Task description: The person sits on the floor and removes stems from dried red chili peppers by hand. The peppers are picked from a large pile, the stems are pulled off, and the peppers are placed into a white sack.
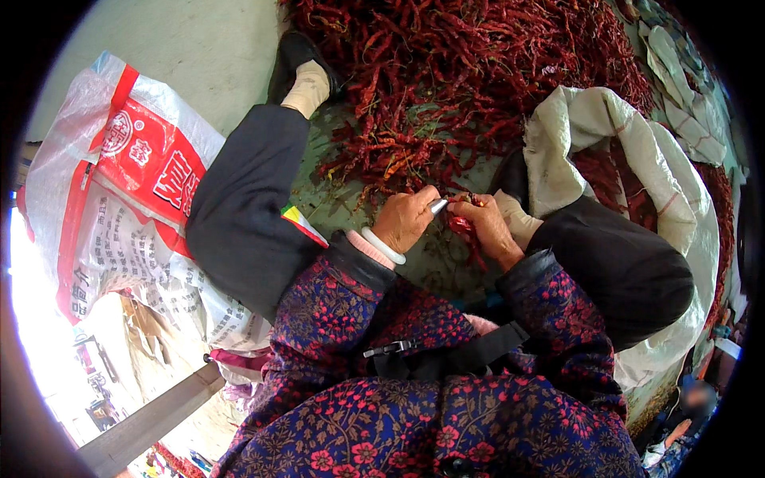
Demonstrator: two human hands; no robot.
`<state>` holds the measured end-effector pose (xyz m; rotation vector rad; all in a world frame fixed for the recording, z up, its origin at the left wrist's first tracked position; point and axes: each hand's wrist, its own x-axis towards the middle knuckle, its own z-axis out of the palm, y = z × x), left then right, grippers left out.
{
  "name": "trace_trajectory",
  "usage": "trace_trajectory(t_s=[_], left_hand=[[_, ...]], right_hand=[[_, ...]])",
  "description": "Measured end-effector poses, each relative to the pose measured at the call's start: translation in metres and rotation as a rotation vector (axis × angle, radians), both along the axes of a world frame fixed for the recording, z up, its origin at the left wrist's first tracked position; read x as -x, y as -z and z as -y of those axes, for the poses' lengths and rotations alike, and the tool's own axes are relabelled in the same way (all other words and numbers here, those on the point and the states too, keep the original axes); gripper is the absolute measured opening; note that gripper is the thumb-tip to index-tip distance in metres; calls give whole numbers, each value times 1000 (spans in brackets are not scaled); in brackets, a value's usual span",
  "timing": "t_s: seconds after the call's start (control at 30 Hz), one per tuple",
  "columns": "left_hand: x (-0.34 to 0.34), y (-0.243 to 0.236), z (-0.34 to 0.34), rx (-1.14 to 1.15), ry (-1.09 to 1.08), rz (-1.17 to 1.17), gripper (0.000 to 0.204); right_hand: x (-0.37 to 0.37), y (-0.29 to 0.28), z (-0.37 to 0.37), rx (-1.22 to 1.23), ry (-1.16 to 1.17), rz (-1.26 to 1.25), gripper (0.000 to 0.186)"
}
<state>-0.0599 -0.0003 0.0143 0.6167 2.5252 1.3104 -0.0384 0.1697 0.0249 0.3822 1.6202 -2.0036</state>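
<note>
- Far left: red-and-white printed sack [155,171], slumped beside the dark-trousered left leg [251,183].
- Left hand [401,219], white bracelet [386,245] at wrist: fingers closed on a small silvery metal piece [437,205]. Mostly hidden; cannot tell if edged. If so, a slip could nick the other hand, nearly touching.
- Red peppers [462,229], in the right hand, above the floor [325,199] between the legs. A loose grip could drop them; a hard squeeze might crack them. Look: deep red, slim, wrinkled, slightly glossy, apparently dried, ends hanging.
- Right hand [494,227]: fingers curled round those peppers; exact hold partly hidden.
- Beyond both hands: pepper pile [478,72], tangled, some pale stalks.
- Far right: pale woven sack [685,199], mouth open, peppers inside; its soft rim could sag and narrow the opening.
</note>
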Motion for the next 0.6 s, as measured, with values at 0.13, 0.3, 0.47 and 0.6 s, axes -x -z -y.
trace_trajectory(t_s=[0.13,0.3,0.47,0.6], left_hand=[[-7,5,-9,34,-90,-77,11],[-12,-2,-15,-160,-254,80,9],[-8,-6,-14,-269,-196,183,10],[-10,-9,-18,-250,-232,179,12]], right_hand=[[-2,3,3,-68,44,-32,12],[-10,-7,17,-3,179,-5,12],[-14,1,18,71,225,-18,13],[-15,8,18,63,246,-40,13]])
